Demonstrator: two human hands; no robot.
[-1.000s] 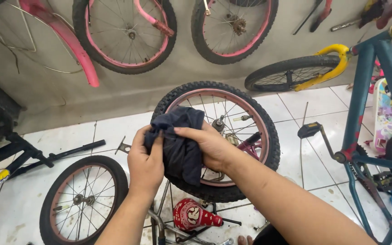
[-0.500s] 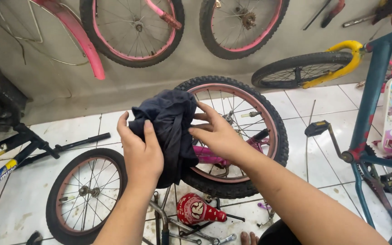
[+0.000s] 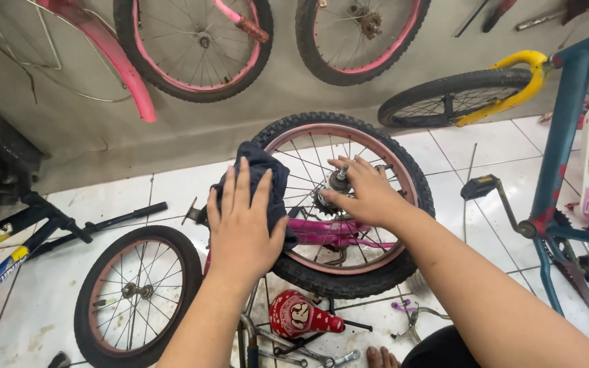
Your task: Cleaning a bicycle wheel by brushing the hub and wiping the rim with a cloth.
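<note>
A small bicycle wheel (image 3: 403, 177) with a black knobby tyre and pink rim stands upright in a pink frame (image 3: 339, 232) before me. My left hand (image 3: 243, 228) presses a dark blue rag (image 3: 267, 170) flat against the tyre's left side. My right hand (image 3: 366, 191) rests on the hub (image 3: 339, 180), fingertips around the axle end and sprocket. A red saddle (image 3: 301, 315) lies below the wheel.
A loose small wheel (image 3: 134, 296) lies on the white tiles at lower left. Pink-rimmed wheels (image 3: 195, 41) hang on the wall behind. A yellow-forked wheel (image 3: 455, 102) leans at right, beside a teal bicycle frame (image 3: 567, 129) with a pedal (image 3: 478, 185). Wrenches (image 3: 308, 354) lie near my feet.
My right hand let go of the rag and moved right onto the hub. My left hand flattened the rag against the tyre's left side.
</note>
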